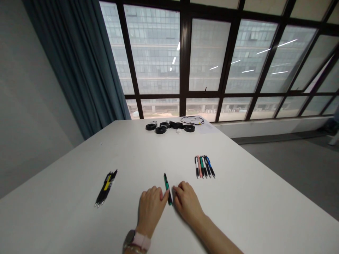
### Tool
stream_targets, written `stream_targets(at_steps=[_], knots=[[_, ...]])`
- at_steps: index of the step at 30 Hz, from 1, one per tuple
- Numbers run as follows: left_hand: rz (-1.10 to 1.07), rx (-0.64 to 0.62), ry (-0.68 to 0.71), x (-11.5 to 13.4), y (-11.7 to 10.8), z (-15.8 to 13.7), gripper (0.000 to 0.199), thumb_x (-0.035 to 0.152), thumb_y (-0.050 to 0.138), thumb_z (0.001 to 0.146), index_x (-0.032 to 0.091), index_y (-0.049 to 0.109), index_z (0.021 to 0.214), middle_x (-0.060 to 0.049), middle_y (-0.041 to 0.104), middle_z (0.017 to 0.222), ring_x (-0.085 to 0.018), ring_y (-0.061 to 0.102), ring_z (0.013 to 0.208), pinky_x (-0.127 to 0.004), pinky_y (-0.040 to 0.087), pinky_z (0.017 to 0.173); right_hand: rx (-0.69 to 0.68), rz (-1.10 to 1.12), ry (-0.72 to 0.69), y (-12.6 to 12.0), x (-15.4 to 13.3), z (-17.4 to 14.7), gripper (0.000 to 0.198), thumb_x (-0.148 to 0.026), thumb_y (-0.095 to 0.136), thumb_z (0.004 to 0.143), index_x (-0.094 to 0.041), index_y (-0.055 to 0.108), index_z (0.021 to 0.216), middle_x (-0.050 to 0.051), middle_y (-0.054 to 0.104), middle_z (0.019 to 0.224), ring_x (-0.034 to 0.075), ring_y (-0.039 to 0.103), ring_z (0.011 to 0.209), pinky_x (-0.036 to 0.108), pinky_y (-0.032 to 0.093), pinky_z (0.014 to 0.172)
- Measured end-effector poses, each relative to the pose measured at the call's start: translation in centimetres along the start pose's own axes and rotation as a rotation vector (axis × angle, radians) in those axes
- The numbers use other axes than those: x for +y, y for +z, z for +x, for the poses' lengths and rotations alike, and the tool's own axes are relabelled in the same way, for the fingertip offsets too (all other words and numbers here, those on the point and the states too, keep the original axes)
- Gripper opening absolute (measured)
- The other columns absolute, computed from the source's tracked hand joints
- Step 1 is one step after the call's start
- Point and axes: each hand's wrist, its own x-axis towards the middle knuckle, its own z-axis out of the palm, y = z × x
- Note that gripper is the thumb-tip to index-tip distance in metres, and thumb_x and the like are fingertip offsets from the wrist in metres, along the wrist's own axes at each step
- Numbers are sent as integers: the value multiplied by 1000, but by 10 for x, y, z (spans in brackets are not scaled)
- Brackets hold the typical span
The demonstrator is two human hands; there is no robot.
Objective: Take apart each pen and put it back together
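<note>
A green-and-black pen [166, 183] lies on the white table between my two hands, its lower end pointing toward me. My left hand [152, 204] rests on the table at its left, fingers curled under and the thumb reaching out to the pen's barrel. A watch with a pink strap [140, 240] is on my left wrist. Just right of the pen, apart from it, my right hand [188, 203] rests with its fingers curled in. Both palms are hidden from view.
A row of several pens in mixed colours [203, 167] lies at the right. Black pens with a yellow part [106, 188] are bunched at the left. Farther back sit black tape-like rolls [160, 130] and a thin black cable loop [192, 120]. The table's right edge slants away toward the windows.
</note>
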Motion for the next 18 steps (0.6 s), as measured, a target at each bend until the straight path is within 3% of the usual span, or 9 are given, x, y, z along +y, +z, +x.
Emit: stream_targets(at_steps=[7, 18], knots=[[-17, -2, 12, 1, 2, 0, 36, 39, 48, 96, 20, 63, 70, -4, 66, 72, -22, 62, 74, -36, 33, 72, -27, 23, 10, -3, -2, 1, 29, -2, 57, 82, -18, 71, 101, 7, 63, 95, 21, 57, 90, 29, 42, 80], [-74, -39, -19, 0, -3, -1, 28, 28, 45, 95, 20, 62, 74, -3, 66, 75, -22, 63, 77, -37, 34, 74, -47, 34, 13, 0, 0, 0, 31, 1, 58, 79, -17, 71, 101, 8, 66, 97, 23, 60, 93, 30, 45, 84]])
